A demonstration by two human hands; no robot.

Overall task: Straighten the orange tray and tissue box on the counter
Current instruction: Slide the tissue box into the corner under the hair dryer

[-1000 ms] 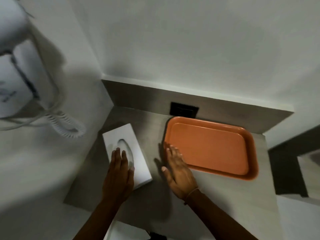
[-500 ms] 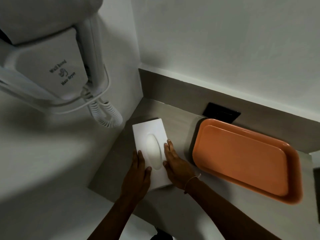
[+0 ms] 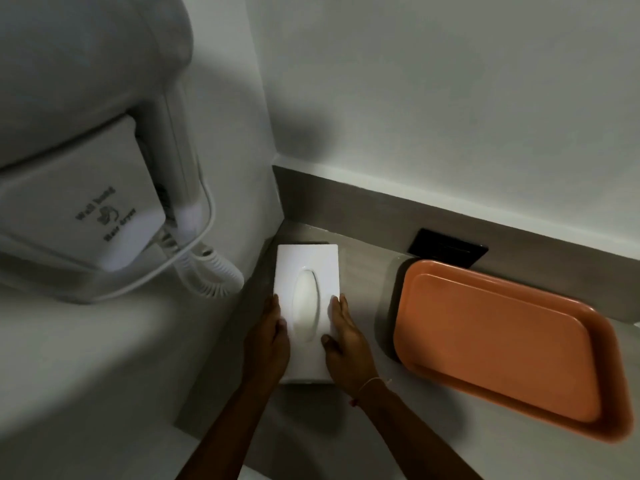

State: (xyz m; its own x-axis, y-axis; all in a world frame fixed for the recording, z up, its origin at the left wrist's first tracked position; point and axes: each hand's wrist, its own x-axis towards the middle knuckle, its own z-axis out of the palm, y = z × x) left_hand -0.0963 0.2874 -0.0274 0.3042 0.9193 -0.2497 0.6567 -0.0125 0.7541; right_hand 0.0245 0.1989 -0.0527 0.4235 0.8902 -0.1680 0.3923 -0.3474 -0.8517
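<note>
Both hands, left hand [image 3: 266, 344] and right hand [image 3: 346, 341], clasp the white tissue box [image 3: 306, 271] between them; an uneven push could skew it toward the orange tray [image 3: 502, 344] to their right.

Both forearms are bare, with no sleeves in view. The right hand [image 3: 348, 344] has a thin bracelet [image 3: 367, 384] with a small red bead at its wrist; the left hand [image 3: 266, 344] wears nothing.

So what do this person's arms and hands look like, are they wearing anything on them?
Both forearms are bare, with no sleeves in view and no gloves. The left hand shows no ring, watch or band. The right hand has a thin string-like bracelet around the wrist, with a small reddish bit on its near side. Nothing else is worn.
</note>
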